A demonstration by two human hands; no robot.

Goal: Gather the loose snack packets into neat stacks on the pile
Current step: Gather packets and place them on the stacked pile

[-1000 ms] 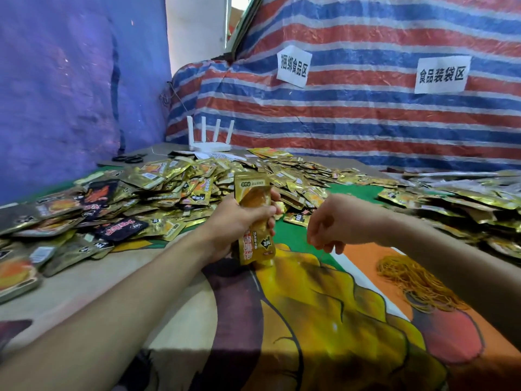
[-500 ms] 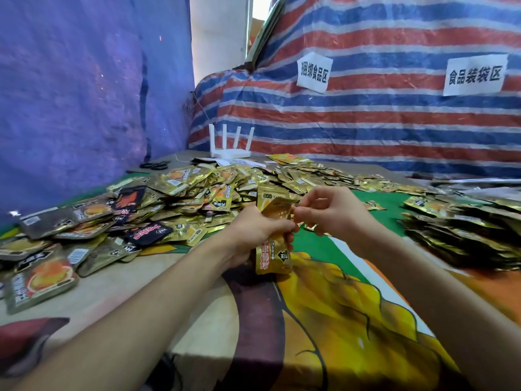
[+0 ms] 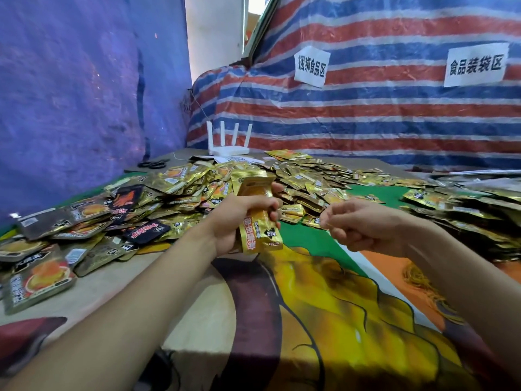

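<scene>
Printed tabletop (image 3: 324,306): left hand (image 3: 239,221) fingers (image 3: 270,206) wrap gold packets (image 3: 260,235) mid-length; right hand (image 3: 363,224) curled, empty.

Bare left grip (image 3: 239,221), bare right grip (image 3: 366,227), forearms bare up to frame edge

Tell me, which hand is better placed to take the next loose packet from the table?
Probably the right hand: its curled fingers seem empty, and loose packets lie just beyond it. The left hand grips the gathered stack of gold packets upright.
</scene>
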